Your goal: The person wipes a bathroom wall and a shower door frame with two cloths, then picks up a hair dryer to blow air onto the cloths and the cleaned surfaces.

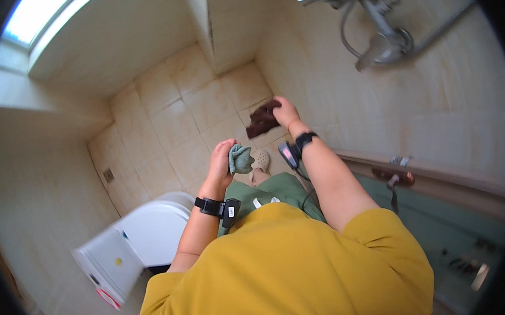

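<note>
My left hand (222, 160) is closed on a bunched grey-green cloth (240, 159), which sticks out to the right of the fingers. Farther forward and to the right, my right hand (287, 113) grips a dark brown cloth (262, 119) by one end. The brown cloth hangs loosely toward the left, above the tiled floor. The two cloths are apart from each other. Whether either one is a garment or a rag, I cannot tell. Each of my wrists wears a black strap with a small device on it.
A white toilet (160, 224) stands at the lower left, and a floor drain (108, 175) lies by the left wall. A metal shower mixer (392, 44) juts from the wall at the upper right. A ledge (439, 173) runs along the right. My foot wears a pale clog (260, 159).
</note>
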A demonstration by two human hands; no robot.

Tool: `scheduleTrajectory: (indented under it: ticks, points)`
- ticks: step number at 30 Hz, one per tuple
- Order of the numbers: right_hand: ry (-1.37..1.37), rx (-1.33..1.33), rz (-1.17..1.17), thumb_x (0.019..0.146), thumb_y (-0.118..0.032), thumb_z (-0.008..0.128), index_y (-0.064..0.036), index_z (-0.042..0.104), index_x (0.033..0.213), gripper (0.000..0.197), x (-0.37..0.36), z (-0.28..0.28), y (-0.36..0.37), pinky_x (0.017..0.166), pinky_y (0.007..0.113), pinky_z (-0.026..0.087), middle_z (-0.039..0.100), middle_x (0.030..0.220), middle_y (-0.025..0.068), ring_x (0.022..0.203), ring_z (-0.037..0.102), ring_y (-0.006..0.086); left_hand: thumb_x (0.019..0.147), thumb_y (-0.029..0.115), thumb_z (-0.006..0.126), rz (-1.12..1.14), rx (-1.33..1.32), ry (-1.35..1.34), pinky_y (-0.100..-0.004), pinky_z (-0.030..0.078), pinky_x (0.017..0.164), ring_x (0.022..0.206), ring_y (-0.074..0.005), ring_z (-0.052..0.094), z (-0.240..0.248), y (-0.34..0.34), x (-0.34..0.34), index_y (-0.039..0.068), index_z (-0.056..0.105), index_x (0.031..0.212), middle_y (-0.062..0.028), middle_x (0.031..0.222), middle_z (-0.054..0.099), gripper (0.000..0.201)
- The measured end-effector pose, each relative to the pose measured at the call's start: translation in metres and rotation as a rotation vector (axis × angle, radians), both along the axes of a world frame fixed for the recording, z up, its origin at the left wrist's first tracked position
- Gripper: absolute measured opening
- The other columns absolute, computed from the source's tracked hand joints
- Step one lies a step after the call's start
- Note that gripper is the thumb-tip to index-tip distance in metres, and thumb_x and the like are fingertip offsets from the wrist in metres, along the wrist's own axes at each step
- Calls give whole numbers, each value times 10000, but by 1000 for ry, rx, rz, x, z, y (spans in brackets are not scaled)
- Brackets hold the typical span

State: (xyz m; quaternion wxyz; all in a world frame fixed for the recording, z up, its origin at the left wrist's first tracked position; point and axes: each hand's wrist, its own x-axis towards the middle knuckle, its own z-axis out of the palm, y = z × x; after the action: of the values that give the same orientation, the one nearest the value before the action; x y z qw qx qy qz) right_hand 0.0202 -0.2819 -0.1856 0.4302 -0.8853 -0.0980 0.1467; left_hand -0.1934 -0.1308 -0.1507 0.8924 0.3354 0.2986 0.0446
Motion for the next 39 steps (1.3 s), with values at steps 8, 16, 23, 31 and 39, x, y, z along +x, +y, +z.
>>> scheduleTrajectory:
  ticks: [8, 16, 23, 31, 39]
  points:
    - [-487, -119, -57, 677, -22, 545, -121, 642, 1039, 388, -128, 89, -213, 804, 375, 474, 607, 902, 126, 862, 578, 315, 883, 189, 528, -185, 26, 10, -333, 506, 711, 809, -196, 592, -20, -52, -9, 23, 554, 971, -76, 886, 601, 190]
    - [-1611, -587, -643, 637, 39, 638, -184, 663, 1046, 467, -209, 275, -320, 785, 381, 425, 560, 987, 49, 876, 527, 264, 888, 200, 532, -423, 9, 79, -352, 522, 694, 810, -200, 604, -17, -104, -13, 14, 550, 1026, -74, 895, 605, 232]
    - [-1432, -630, -614, 655, 31, 600, -216, 649, 1116, 525, -241, 241, -395, 835, 397, 462, 603, 985, 103, 940, 548, 308, 886, 238, 531, -456, 116, 27, -358, 524, 700, 813, -209, 615, 10, -174, -47, 41, 561, 1018, -71, 907, 616, 239]
    - [-1378, -444, -115, 712, -96, 614, -98, 630, 831, 120, -249, 190, -403, 669, 330, 447, 553, 937, 27, 792, 524, 229, 880, 237, 535, -271, 50, 132, -372, 529, 655, 759, -218, 616, -6, -281, -109, 51, 554, 969, -70, 849, 607, 207]
    - [-1123, -1095, 264, 754, -144, 555, -112, 693, 828, 159, -209, 0, -488, 829, 281, 454, 525, 999, 41, 999, 480, 206, 897, 223, 513, -188, -34, 7, -358, 527, 679, 766, -210, 618, -59, -377, -138, 58, 569, 953, -62, 842, 618, 183]
